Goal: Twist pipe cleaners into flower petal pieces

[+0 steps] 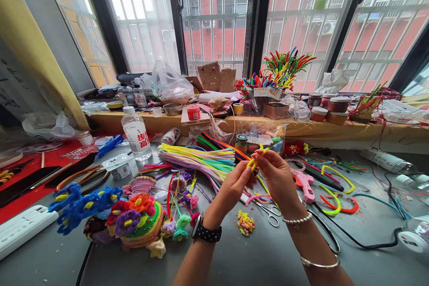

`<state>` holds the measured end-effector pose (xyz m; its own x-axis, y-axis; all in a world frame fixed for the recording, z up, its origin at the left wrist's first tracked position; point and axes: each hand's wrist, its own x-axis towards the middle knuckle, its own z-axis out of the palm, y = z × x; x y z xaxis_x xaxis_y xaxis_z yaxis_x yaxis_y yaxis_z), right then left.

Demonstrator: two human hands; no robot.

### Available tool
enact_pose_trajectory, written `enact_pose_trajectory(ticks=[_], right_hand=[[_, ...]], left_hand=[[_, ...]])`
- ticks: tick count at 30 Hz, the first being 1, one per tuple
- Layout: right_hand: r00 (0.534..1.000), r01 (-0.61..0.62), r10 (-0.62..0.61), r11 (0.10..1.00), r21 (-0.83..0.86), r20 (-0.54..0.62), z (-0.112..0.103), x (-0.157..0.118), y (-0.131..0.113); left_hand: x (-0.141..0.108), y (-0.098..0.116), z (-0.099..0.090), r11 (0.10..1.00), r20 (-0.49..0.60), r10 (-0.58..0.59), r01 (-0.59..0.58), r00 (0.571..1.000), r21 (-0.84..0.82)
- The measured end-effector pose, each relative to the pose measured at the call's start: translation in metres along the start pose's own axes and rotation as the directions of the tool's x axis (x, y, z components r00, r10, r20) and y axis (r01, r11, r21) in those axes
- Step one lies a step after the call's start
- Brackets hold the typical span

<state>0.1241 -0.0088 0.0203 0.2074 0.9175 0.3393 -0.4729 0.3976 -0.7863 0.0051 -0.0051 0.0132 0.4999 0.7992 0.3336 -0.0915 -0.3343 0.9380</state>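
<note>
Over the middle of the table my two hands meet, pinching a yellow pipe cleaner (262,148) that is bent between the fingertips. My left hand (236,181) closes on its lower part with thumb and finger, a dark watch on the wrist. My right hand (274,172) grips the upper part, fingers curled in. Part of the yellow stem is hidden by the fingers. Just behind the hands lies a bundle of pastel pipe cleaners (197,157). Below them on the table are scissors (272,219) and a small yellow-and-red fuzzy piece (246,223).
At left sit fuzzy flowers (89,205), a water bottle (136,136) and a white power strip (25,228). A pink glue gun (305,186) with its black cord lies right of my right hand. Jars and a pot of coloured stems (268,82) line the window ledge.
</note>
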Motion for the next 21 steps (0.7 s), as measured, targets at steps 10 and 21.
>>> enact_pose_trajectory(ticks=[10,21], right_hand=[[0.991,0.104,-0.103,0.995,0.008,-0.082,0.006,0.0,0.004],[0.987,0.011,0.0,0.998,0.066,-0.161,0.007,0.001,-0.005]], left_hand=[[0.005,-0.013,-0.001,0.965,-0.148,0.067,-0.026,0.987,0.259],[0.005,-0.008,0.001,0.998,-0.031,-0.045,0.044,0.999,-0.034]])
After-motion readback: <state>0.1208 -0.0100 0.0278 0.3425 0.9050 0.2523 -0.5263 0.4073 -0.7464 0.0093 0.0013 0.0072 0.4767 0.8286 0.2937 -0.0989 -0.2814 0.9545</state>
